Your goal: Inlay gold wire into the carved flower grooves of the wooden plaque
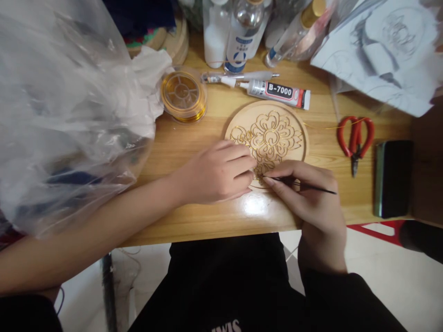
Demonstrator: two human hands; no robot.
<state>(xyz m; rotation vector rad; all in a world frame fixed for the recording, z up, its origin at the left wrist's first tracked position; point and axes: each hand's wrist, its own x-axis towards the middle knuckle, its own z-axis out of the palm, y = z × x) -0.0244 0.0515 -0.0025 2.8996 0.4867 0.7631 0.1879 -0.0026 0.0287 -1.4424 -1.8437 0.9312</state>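
Observation:
A round wooden plate (pixel 238 121) lies on the table with a flower pattern of gold wire (pixel 273 133) on its face. My left hand (pixel 221 173) rests over the plate's left edge, fingers bent and holding it; the thumb is hidden. Pinched between the thumb and fingers of my right hand (pixel 311 193) is a pair of thin black tweezers (pixel 318 188). Their tip meets the pattern low on the plate, close to my left fingertips, where small details are hard to make out.
Behind the plate lie a B-7000 glue tube (pixel 278 91), a pen (pixel 256 75) and a spool of gold wire (pixel 183 94). Bottles (pixel 238 41) stand farther back. Red-handled pliers (pixel 355 138) and a phone (pixel 393 179) are at right, a plastic bag (pixel 69 115) at left, printed sheets (pixel 380 50) upper right.

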